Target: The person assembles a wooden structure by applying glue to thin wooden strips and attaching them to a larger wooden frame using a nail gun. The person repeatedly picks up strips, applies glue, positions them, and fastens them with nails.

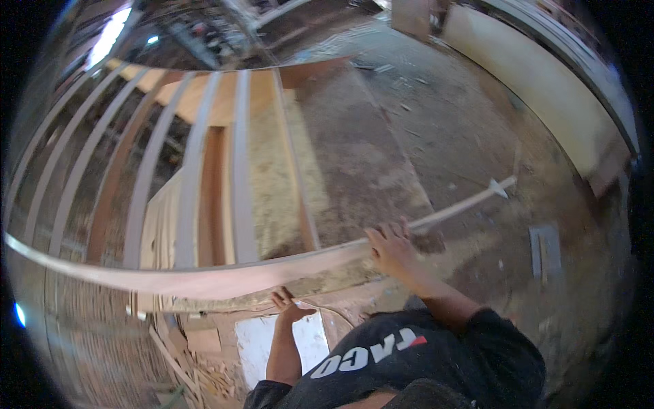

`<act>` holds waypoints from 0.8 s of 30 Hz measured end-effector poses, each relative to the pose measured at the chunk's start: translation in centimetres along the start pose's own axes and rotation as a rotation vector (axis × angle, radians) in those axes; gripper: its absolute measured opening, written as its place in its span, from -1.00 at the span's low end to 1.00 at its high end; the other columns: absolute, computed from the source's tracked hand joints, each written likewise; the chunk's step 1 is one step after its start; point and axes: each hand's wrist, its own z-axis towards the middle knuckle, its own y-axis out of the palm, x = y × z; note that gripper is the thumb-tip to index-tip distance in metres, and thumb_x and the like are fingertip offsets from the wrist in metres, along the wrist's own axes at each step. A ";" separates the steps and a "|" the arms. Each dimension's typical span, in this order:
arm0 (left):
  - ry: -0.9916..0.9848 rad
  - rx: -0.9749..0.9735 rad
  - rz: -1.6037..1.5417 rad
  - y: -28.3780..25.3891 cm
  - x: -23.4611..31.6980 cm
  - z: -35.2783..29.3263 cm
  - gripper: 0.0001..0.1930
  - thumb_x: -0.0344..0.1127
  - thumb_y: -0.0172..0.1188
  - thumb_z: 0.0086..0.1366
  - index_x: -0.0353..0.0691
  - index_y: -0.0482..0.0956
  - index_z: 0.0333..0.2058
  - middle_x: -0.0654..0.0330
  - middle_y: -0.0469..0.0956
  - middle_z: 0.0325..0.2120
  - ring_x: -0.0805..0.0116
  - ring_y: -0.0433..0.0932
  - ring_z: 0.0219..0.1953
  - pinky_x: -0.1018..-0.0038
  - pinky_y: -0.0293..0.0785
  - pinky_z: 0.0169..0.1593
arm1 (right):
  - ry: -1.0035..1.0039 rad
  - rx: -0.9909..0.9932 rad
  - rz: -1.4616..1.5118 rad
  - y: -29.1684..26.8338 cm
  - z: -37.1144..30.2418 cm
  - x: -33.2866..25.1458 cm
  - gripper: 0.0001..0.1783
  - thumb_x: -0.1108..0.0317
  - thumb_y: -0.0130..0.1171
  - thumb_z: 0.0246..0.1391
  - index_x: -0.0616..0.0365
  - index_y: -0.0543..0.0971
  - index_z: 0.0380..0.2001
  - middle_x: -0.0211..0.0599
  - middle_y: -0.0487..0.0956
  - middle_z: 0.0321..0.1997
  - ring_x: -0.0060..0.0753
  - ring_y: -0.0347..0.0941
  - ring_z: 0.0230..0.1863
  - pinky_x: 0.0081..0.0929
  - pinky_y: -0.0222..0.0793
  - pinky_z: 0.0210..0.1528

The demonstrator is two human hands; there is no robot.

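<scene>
A large slatted wooden frame (225, 281) stretches across the left and middle, its long pale near rail curving in front of me. My right hand (395, 251) lies over the rail's top edge toward its right end, fingers hooked across it. Just below the rail, nearer the middle, is my left hand (293, 309). Its fingers are spread and the thumb stands apart, with nothing in it. The fingertips come close to the rail's lower edge; whether they touch it I cannot tell.
Pale wood scraps (211, 378) lie at the lower left beside a white panel (255, 341). A long pale board (538, 88) stands along the right. On the dusty floor at right lies a small grey-white piece (545, 249). Stacked strips (88, 341) fill the left.
</scene>
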 end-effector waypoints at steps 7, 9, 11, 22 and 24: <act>-0.101 -0.032 -0.052 -2.6 2.8 -2.6 0.84 0.40 0.66 -0.29 -0.20 -0.82 0.43 -0.39 -0.81 0.44 -0.34 -0.76 0.51 -0.19 -0.38 0.54 | -0.025 0.065 -0.008 0.6 -0.7 1.4 -0.42 0.32 0.23 0.12 -0.11 0.49 0.26 -0.14 0.50 0.09 0.04 0.41 0.27 0.35 -0.10 0.54; -0.107 -0.010 -0.035 -2.6 2.4 -2.7 0.84 0.36 0.69 -0.30 -0.18 -0.81 0.43 -0.38 -0.82 0.44 -0.34 -0.74 0.52 -0.19 -0.36 0.54 | -0.012 -0.009 0.003 -0.1 -0.7 0.9 -0.38 0.33 0.25 0.10 -0.12 0.48 0.28 -0.17 0.48 0.10 0.05 0.37 0.30 0.36 -0.12 0.55; -0.089 -0.034 -0.067 -2.7 2.6 -3.1 0.85 0.42 0.66 -0.33 -0.27 -0.78 0.44 -0.41 -0.83 0.43 -0.36 -0.80 0.50 -0.22 -0.41 0.53 | 0.012 -0.028 -0.003 0.0 -1.0 1.0 -0.36 0.34 0.26 0.07 -0.12 0.47 0.29 -0.17 0.48 0.13 0.04 0.35 0.32 0.36 -0.13 0.55; -0.089 -0.015 -0.074 -2.2 1.7 -2.1 0.86 0.43 0.66 -0.34 -0.29 -0.77 0.43 -0.41 -0.85 0.42 -0.36 -0.84 0.49 -0.22 -0.43 0.52 | -0.061 0.141 -0.020 1.2 -0.4 1.0 -0.43 0.34 0.31 0.01 -0.13 0.55 0.16 -0.24 0.50 0.02 -0.06 0.39 0.19 0.37 -0.13 0.51; -0.076 -0.007 -0.074 -2.2 1.8 -2.0 0.86 0.43 0.67 -0.33 -0.28 -0.78 0.43 -0.40 -0.86 0.42 -0.36 -0.84 0.49 -0.22 -0.44 0.52 | -0.067 0.153 -0.031 1.3 -0.4 1.2 -0.43 0.34 0.31 0.02 -0.13 0.55 0.17 -0.25 0.50 0.01 -0.07 0.39 0.19 0.37 -0.13 0.50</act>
